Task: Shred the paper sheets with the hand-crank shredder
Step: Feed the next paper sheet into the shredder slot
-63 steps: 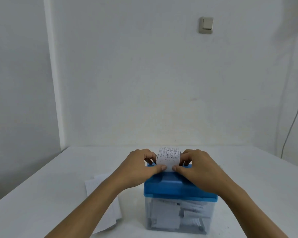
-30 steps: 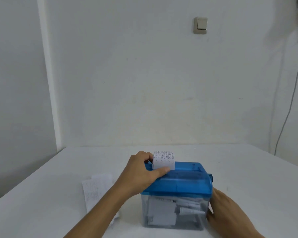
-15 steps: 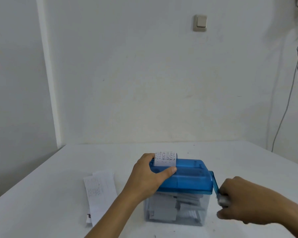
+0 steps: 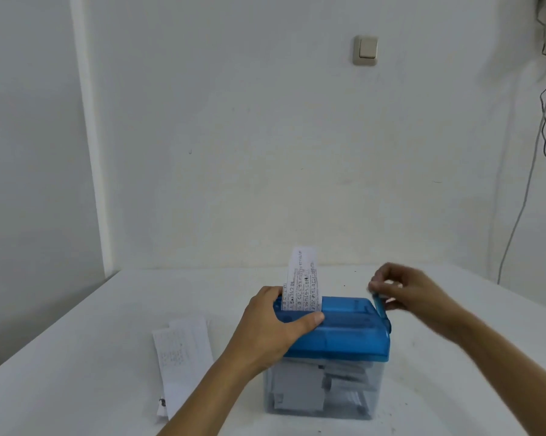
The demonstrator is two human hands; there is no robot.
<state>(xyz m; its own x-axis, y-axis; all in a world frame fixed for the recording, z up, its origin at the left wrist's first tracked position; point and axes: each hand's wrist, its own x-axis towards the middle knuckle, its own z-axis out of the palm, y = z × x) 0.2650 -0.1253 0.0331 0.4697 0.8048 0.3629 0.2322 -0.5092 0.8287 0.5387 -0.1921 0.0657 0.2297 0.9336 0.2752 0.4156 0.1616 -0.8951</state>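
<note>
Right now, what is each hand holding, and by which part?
The right hand grips the crank by the knob at its upper end. The left hand clasps the shredder's blue lid at its left end.

I can see rows of dark characters running down the paper strip [image 4: 301, 278] that stands in the shredder [image 4: 338, 335], but I can read none of them. The sheets [image 4: 183, 357] to its left carry faint print, too blurred for me to read.
</note>
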